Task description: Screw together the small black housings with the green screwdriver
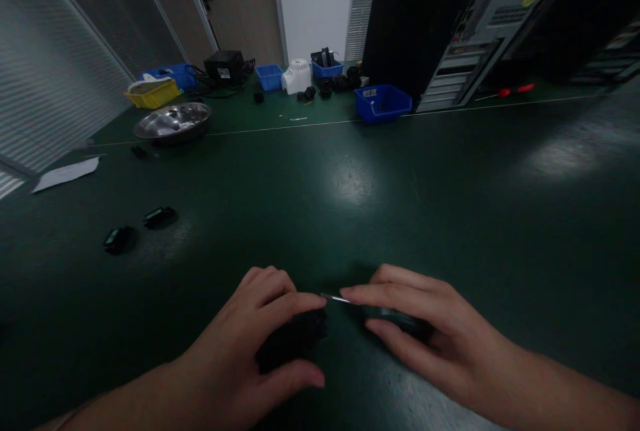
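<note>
My left hand [265,338] is closed around a small black blocky part [300,334], its fingers over the top and the thumb on the near side. Much of that part is in shadow, so its kind cannot be made out. In my right hand [425,324] lies a screwdriver [400,321] with a dark rounded handle and a thin metal shaft. The shaft points left, along the right index finger, and its tip comes close to the left index fingertip and the black part. Both hands are low over the green tabletop [320,218].
Two small black parts [160,216] with pale green faces lie to the left. Farther back are a metal bowl [175,121], a yellow bin [153,94], a black power adapter [224,66], a white device [297,76] and a blue bin [383,104]. A computer case [465,44] stands back right.
</note>
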`<state>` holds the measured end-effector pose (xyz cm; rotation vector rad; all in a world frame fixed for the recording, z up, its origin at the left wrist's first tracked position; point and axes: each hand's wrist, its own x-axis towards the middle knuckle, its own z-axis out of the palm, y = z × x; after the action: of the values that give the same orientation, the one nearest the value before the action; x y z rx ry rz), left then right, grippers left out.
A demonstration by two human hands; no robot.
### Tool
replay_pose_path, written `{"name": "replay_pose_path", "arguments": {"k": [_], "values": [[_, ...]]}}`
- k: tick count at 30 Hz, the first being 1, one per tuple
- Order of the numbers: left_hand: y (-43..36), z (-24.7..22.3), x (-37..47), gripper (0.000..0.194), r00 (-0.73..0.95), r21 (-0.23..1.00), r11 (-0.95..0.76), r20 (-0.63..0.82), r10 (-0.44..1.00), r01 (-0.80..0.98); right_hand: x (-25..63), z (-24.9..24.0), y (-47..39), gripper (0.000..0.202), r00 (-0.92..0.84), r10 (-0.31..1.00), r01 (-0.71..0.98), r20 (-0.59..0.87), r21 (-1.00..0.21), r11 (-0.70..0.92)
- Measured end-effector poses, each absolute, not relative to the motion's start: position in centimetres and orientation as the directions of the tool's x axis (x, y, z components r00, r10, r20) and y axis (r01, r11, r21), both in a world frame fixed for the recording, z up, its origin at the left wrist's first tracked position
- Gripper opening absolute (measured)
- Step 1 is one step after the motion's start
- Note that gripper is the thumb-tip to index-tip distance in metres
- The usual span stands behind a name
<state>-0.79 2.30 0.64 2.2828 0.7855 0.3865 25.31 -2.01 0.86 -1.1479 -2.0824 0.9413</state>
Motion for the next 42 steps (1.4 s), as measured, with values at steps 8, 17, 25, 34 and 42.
{"name": "replay_pose_path", "arguments": {"k": [8,17,25,34,42], "values": [[2.6,2.0,-0.7,0.064,0.900,0.675,-0.680,0.054,0.432,0.285,25.2,0.6,-2.0,0.041,-0.436,0.879,0.466,0.193,-0.787,0.404],[2.2,1.1,-1.4,0.052,0.811,0.782,-0.533,0.061,0.582,0.323,25.4,0.6,-2.0,0.040,-0.461,0.873,0.458,0.160,-0.800,0.388],[2.8,-0.3,-1.2,0.019,0.659,0.894,-0.386,0.151,0.737,0.227,25.4,0.8,-1.9,0.039,-0.504,0.855,0.451,0.120,-0.808,0.379],[3.1,-0.2,-0.7,0.028,0.724,0.771,-0.505,0.084,0.685,0.389,25.1,1.1,-1.9,0.040,-0.600,0.794,0.526,0.094,-0.703,0.480],[2.8,-0.4,-0.8,0.031,0.701,0.750,-0.512,0.091,0.708,0.420,25.0,1.1,-2.2,0.045,-0.601,0.799,0.593,0.025,-0.656,0.466]]}}
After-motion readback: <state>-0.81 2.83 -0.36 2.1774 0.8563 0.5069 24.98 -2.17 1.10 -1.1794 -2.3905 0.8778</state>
